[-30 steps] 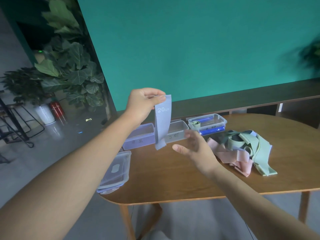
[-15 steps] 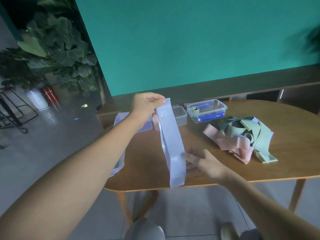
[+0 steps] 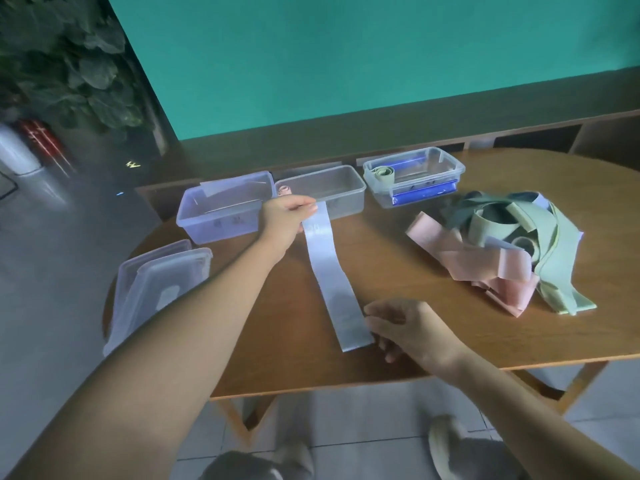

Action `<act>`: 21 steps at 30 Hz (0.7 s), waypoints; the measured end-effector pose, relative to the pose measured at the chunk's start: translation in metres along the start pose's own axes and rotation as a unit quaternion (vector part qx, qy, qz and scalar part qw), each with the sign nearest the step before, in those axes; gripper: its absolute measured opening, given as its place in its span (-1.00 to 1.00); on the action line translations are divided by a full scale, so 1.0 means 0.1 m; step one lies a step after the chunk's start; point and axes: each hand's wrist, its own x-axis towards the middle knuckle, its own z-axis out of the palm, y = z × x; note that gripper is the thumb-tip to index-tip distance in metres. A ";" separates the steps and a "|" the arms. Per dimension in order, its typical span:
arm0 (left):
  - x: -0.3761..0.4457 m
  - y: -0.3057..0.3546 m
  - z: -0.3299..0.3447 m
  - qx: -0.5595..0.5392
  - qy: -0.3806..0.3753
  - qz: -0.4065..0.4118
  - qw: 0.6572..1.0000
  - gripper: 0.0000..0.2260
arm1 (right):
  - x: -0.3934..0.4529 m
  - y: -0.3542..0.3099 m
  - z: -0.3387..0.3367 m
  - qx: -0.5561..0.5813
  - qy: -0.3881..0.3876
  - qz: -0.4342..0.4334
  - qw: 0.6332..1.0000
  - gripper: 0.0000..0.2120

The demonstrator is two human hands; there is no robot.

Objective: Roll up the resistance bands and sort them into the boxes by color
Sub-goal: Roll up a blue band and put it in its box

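A pale lilac resistance band [image 3: 330, 275] lies stretched flat on the wooden table [image 3: 415, 341]. My left hand [image 3: 285, 218] pinches its far end near the boxes. My right hand [image 3: 403, 327] grips its near end at the right edge, fingers curled. Three clear boxes stand at the back: a lilac-tinted one [image 3: 225, 207], a middle one [image 3: 327, 190] with a pink roll at its left end, and a right one [image 3: 415, 176] holding a green roll [image 3: 382, 174]. A heap of pink bands [image 3: 485, 268] and green bands [image 3: 540, 237] lies to the right.
Stacked clear lids [image 3: 156, 289] overhang the table's left edge. A low shelf runs behind the table under a teal wall. A potted plant [image 3: 69, 64] and a red extinguisher [image 3: 41, 140] stand on the floor at left. My feet show below the table's near edge.
The lilac band hung in the air from my left hand; now it lies flat on the table. My left hand lowered toward the boxes and my right hand took the near end.
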 end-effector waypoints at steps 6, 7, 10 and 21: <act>0.22 -0.30 0.11 0.028 -0.030 0.009 0.999 -0.85 | 0.22 0.15 0.02 -0.213 0.057 -0.173 0.960 -0.68; 0.25 -0.33 0.11 0.029 -0.032 0.008 0.999 -0.85 | 0.23 0.18 0.03 -0.227 0.033 -0.193 0.954 -0.65; 0.32 -0.40 0.11 0.033 -0.030 0.006 0.999 -0.82 | 0.23 0.26 0.01 -0.271 -0.005 -0.232 0.934 -0.63; 0.46 -0.61 0.18 0.033 0.009 -0.012 0.999 -0.87 | 0.05 0.39 0.06 -0.354 0.069 -0.428 0.829 -0.80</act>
